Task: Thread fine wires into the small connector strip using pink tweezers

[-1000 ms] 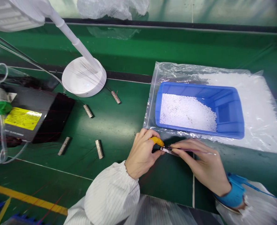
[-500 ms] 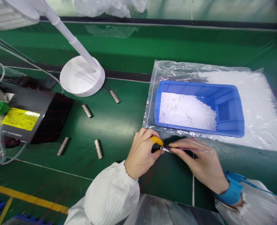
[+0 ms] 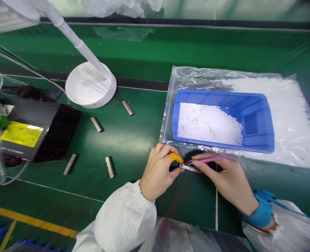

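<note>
My left hand [image 3: 158,171], with a yellow finger cot [image 3: 173,157] on one finger, pinches the left end of a small pale rectangular block with a dark pinned edge [image 3: 190,168]. My right hand [image 3: 224,180] is closed around pink tweezers [image 3: 217,158], whose tips are at the dark edge of that block. Fingers of the right hand cover the block's right end. A blue wrist strap [image 3: 259,210] circles my right wrist. Just beyond both hands stands a blue bin [image 3: 257,138] partly filled with tiny white pieces [image 3: 207,124].
The bin rests on a clear plastic bag [image 3: 293,126] of white pieces. To the left lie several similar blocks [image 3: 110,167]. Farther left are a white lamp base [image 3: 89,87] and a black device [image 3: 57,129] with tubing. Thin red wires trail below my hands.
The tweezers in my right hand have turned, showing their broad pink side. My right hand has shifted slightly right, exposing more of the block. The left hand keeps its pinch.
</note>
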Demonstrator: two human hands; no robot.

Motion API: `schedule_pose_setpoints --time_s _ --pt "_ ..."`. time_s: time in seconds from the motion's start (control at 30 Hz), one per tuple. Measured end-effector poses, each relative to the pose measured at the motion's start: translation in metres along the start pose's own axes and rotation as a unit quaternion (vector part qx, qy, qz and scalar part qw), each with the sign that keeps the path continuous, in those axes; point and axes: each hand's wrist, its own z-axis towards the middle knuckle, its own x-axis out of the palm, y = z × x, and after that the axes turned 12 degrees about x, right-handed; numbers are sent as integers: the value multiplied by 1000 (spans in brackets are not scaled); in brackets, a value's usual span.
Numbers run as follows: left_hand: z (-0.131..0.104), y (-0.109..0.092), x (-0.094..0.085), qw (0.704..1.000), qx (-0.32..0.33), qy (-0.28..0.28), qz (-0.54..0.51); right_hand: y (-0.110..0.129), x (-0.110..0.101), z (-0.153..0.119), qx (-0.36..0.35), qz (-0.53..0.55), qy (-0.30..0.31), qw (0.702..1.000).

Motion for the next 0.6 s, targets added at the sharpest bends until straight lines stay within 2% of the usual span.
schedule_pose_setpoints --time_s 0.6 --pt "-3 0 0 1000 19 -12 2 2 -4 2 24 7 4 1000"
